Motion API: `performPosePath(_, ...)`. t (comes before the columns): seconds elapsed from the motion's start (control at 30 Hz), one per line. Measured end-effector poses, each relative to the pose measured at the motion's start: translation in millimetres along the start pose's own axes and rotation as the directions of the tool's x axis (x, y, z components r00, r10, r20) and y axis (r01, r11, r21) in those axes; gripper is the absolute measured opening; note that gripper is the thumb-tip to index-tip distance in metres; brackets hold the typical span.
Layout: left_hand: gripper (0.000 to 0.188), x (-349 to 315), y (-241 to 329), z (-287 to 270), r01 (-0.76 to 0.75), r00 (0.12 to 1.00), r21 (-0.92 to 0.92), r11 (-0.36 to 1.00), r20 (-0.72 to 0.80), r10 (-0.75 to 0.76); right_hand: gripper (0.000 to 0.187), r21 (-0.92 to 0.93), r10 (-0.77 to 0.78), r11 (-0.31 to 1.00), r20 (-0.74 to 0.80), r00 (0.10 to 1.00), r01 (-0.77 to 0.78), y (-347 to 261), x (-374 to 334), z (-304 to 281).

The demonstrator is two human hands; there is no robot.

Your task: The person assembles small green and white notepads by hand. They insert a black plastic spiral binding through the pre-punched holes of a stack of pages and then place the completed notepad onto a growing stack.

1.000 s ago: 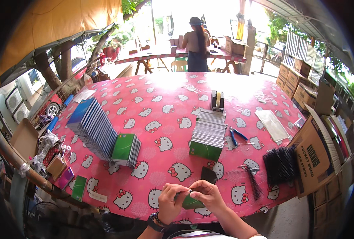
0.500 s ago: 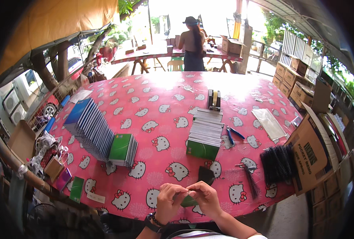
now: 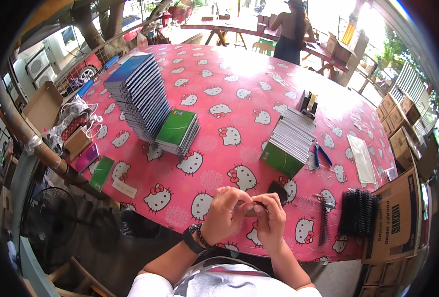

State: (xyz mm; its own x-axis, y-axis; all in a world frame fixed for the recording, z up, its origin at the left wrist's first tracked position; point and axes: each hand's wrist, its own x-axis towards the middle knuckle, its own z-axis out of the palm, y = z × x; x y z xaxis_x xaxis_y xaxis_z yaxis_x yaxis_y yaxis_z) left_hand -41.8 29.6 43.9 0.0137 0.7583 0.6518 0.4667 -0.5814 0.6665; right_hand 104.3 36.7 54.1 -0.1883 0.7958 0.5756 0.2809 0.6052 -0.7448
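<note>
Pink tablecloth [image 3: 212,185], dotted with white cat faces, is spreading before me, and I'm taking twelve o'clock as straight ahead of the worker's two hands. Nearest, the left hand [image 3: 228,213] and right hand [image 3: 269,215] are meeting over the table's near edge, thumbs and fingertips almost closed, pinching a small greyish piece [image 3: 250,213] between them; fingers are hiding most of it, so I can't tell what it is. One black pad [image 3: 277,192] is lying just beyond the right hand, at two. At three, a bundle of black spiral coils [image 3: 356,213] is resting beside one big carton [image 3: 397,222], whose contents I'm not making out. Around half past nine, one green notebook [image 3: 101,173] and one purple notebook [image 3: 86,157] are lying near one small brown box [image 3: 77,143]. Three groups of notebooks are standing farther in, packed too tightly to count: a green stack [image 3: 175,127] at eleven, a taller blue stack [image 3: 135,89] at half past ten, a long row [image 3: 289,138] at one. Blue pliers [image 3: 317,157], one pair, are lying beside that row; one tape dispenser [image 3: 308,104] is sitting at its far end. Farther off, at least four cartons [image 3: 390,111] are sitting stacked at two, and one other person [image 3: 292,32] is standing toward half past twelve.
</note>
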Motion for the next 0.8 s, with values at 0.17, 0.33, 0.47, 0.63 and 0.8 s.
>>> performPosePath(0.17, 0.017, 10.7, 2.4, -11.0, 0.049, 0.997, 0.089, 0.995, 0.050, -0.053, 0.013, 0.017, -0.015, 1.000, 0.035, 0.999, 0.014, 2.7, 16.1, 7.3)
performPosePath(0.33, 0.017, 41.6, -31.9, -38.1, -0.038, 0.993, 0.014, 0.999, 0.112, 0.036, 0.032, -0.009, -0.027, 1.000, 0.122, 0.992, 0.028, 29.5, 26.6, -8.6)
performPosePath(0.47, 0.022, 84.0, -84.2, -90.9, 0.292, 0.831, -0.069, 0.954, -0.475, -0.288, 0.070, -0.380, 0.146, 0.925, 0.376, 0.915, 0.008, 72.4, 4.2, -32.8)
performPosePath(0.63, 0.020, 59.8, -181.1, -108.7, 0.435, 0.784, 0.197, 0.879, -0.563, -0.262, 0.073, -0.615, 0.276, 0.785, 0.453, 0.848, 0.073, 77.2, -7.4, -14.4)
performPosePath(0.8, 0.023, 50.9, -178.4, -107.5, 0.487, 0.837, 0.453, 0.747, -0.487, -0.251, 0.066, -0.742, 0.379, 0.670, 0.354, 0.855, 0.010, 75.2, -13.2, -29.5)
